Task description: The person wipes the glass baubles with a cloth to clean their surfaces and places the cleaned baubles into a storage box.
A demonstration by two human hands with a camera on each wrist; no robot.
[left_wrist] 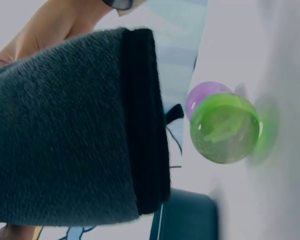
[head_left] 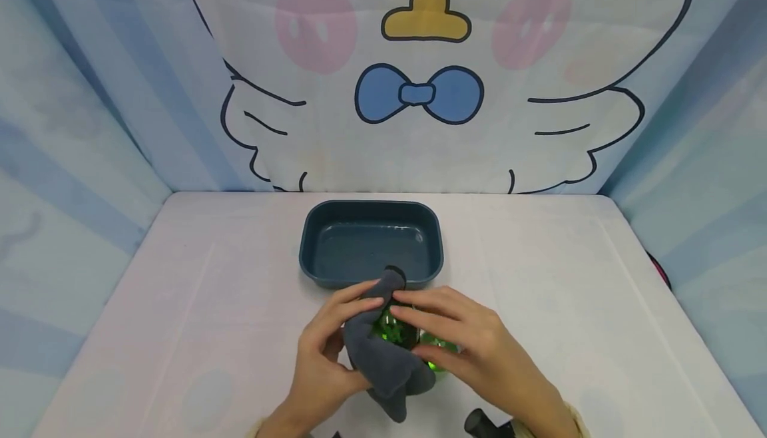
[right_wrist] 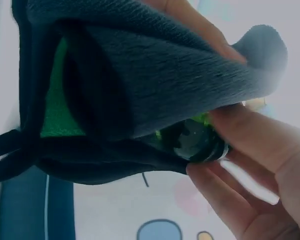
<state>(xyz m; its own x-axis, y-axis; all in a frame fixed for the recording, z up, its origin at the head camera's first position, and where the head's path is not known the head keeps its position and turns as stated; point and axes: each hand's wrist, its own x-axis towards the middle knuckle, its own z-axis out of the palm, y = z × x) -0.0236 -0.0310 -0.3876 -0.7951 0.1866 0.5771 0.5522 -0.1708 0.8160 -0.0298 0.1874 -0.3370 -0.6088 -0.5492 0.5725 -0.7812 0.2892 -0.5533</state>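
Note:
My left hand grips a dark grey plush cloth with a black hem, which is folded around a clear green ball. From the other side, the fingers and thumb of my right hand pinch this ball. In the right wrist view the cloth covers most of the ball, and its green underside shows in a fold. A second green ball rests on the table below the hands, with a purple ball partly hidden behind it in the left wrist view.
Just beyond the hands, a dark blue-green rectangular tub stands on the white table. A printed cartoon curtain hangs at the table's back edge, and blue curtains flank both sides. Near my right wrist is a black cylindrical piece.

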